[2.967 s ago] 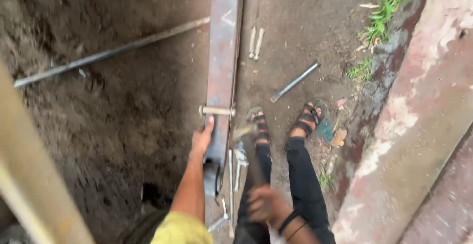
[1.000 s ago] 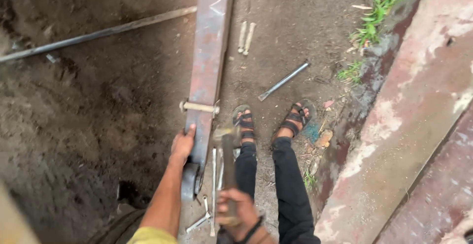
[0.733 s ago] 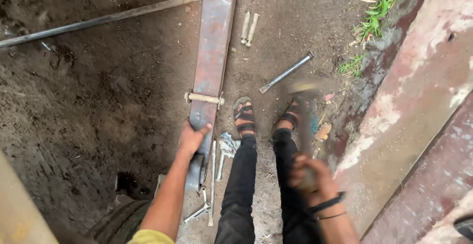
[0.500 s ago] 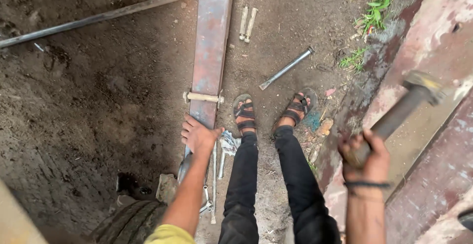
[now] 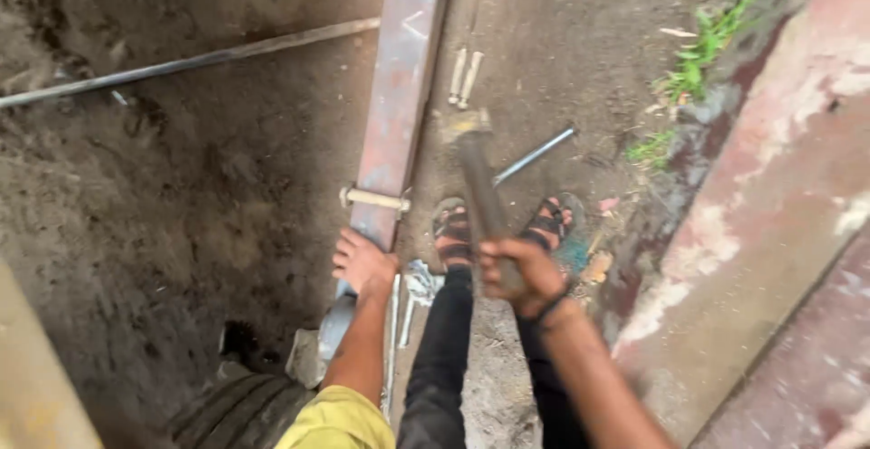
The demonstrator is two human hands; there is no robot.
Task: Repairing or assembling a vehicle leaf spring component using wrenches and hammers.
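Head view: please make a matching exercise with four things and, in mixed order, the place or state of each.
Things:
1. hammer
2. long rusty beam
3. left hand
4. grey rod

Places:
A. resting on the beam
B. gripped in the right hand
C. lying on the soil beyond the sandals
D. running away along the ground

Pairs: 1-B, 2-D, 3-A, 4-C

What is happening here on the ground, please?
A person stands on bare soil and looks down at a long rusty steel beam. The left hand rests on the beam's near end, just below a bolt that crosses it. The right hand grips a hammer, blurred from motion, with its head near the beam. Two small rods and a loose metal rod lie on the ground close to the person's sandalled feet.
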